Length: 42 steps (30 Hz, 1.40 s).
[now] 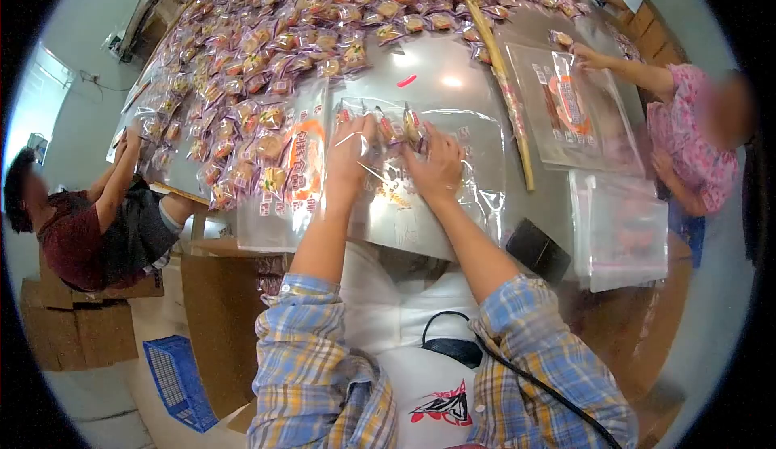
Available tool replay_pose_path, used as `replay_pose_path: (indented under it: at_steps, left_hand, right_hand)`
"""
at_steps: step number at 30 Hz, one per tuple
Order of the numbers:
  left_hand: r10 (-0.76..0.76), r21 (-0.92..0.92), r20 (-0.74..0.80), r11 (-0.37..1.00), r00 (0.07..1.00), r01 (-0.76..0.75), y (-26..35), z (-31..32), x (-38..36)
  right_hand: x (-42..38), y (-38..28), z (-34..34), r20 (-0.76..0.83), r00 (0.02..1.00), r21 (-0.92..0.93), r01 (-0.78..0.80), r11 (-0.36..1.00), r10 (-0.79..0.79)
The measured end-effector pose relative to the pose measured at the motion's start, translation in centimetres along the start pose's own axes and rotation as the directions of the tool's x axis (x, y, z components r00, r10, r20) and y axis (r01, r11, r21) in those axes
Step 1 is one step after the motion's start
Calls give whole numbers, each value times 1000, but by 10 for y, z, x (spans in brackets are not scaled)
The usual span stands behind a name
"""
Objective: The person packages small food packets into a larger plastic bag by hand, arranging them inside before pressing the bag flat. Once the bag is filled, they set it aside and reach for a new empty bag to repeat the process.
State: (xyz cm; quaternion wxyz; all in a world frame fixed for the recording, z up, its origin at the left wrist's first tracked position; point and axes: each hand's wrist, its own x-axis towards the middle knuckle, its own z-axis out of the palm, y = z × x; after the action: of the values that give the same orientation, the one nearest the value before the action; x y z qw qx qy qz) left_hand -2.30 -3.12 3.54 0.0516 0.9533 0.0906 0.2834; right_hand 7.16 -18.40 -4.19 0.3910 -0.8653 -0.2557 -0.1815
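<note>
A large clear plastic bag [404,227] lies flat on the metal table in front of me. Several small purple-edged packets [394,126] stand in a row near its far end. My left hand [352,154] rests at the left end of this row, its fingers bent over the packets. At the right end, my right hand [436,162] presses against the packets with thumb and fingers curled. Whether the packets are inside the bag or under its film is hard to tell. Left of my hands, another printed clear bag [301,166] lies beside loose wrapped packets [271,118].
Many wrapped packets [283,41] cover the far table. A long yellow strip [493,53] divides it. Stacked clear bags [618,231] and a dark box [536,251] lie right. Co-workers sit left [89,231] and right [687,126]. A blue crate [178,380] stands below left.
</note>
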Motion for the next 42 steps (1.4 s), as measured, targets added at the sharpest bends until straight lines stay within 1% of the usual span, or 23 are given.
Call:
replay_pose_path:
  at_steps: [1,2,5,6,9,12,14,15,19,20,23,24,27,28,29,31,32,33,35,36,39,40,42]
  left_hand:
    - [-2,-5,40,1000,999,3,0,-4,2]
    - [-18,36,-2,999,1000,18,-11,9,-1]
    - [-45,94,-23,994,999,47,-10,3,3]
    - [-20,136,14,990,1000,18,-15,5,3]
    - [-84,181,95,981,992,65,-19,8,-1]
    - [-145,306,191,948,971,81,-11,9,3]
    - [-93,299,21,951,995,83,11,17,3]
    - [-67,297,-62,951,996,83,18,20,0]
    - [-130,148,124,983,984,111,35,24,-2]
    - [-189,154,143,974,971,167,39,26,-2]
    - [-168,203,104,969,980,144,40,31,-4]
    - [-148,255,78,959,986,123,40,32,-5]
    - [-137,306,29,944,990,121,33,40,-2]
    - [-142,291,25,948,990,129,32,42,0]
    - [-115,252,27,962,993,104,30,43,2]
    - [-67,177,33,982,997,60,29,34,6]
    - [-66,139,17,988,998,63,32,31,6]
    - [-31,140,18,990,999,29,34,34,6]
    - [41,139,13,989,999,-42,39,41,9]
    - [36,181,58,982,998,-46,44,44,12]
    - [-38,81,104,996,994,29,46,43,12]
    - [-39,121,82,992,996,29,48,37,13]
    - [-32,100,34,995,999,28,43,39,14]
  right_hand:
    - [0,-1,2,-8,999,16,-40,999,41]
    - [0,-1,4,-16,997,33,-79,996,80]
    - [1,-4,1,-26,993,41,-113,993,114]
    - [2,-6,-2,-23,994,35,-102,994,103]
    - [4,-11,-8,-17,997,40,-71,997,72]
    - [5,-6,-8,-37,999,59,-26,998,28]
    - [4,-1,-1,-47,999,55,9,998,-7]
    - [2,-1,0,-26,1000,68,-16,998,17]
    - [0,4,-2,16,998,112,-63,992,61]
    - [1,5,0,17,998,133,-65,989,63]
    - [1,2,-1,-55,996,173,-57,983,67]
    - [1,3,1,-42,997,171,-58,984,66]
    - [1,7,1,0,998,154,-69,986,70]
    - [1,6,-1,19,997,145,-71,987,69]
    - [1,6,-3,40,997,136,-73,988,68]
    - [2,3,-8,8,998,235,-57,970,56]
    - [2,1,-11,5,999,252,-38,967,38]
    - [2,0,-14,2,1000,270,-20,963,20]
    - [3,-1,-22,18,999,241,41,970,-47]
    - [3,4,-17,39,998,237,32,971,-42]
    - [1,11,-7,-100,995,407,44,912,-3]
    - [4,12,-10,-105,993,384,98,918,-61]
    - [3,11,-16,-55,998,400,51,915,-31]
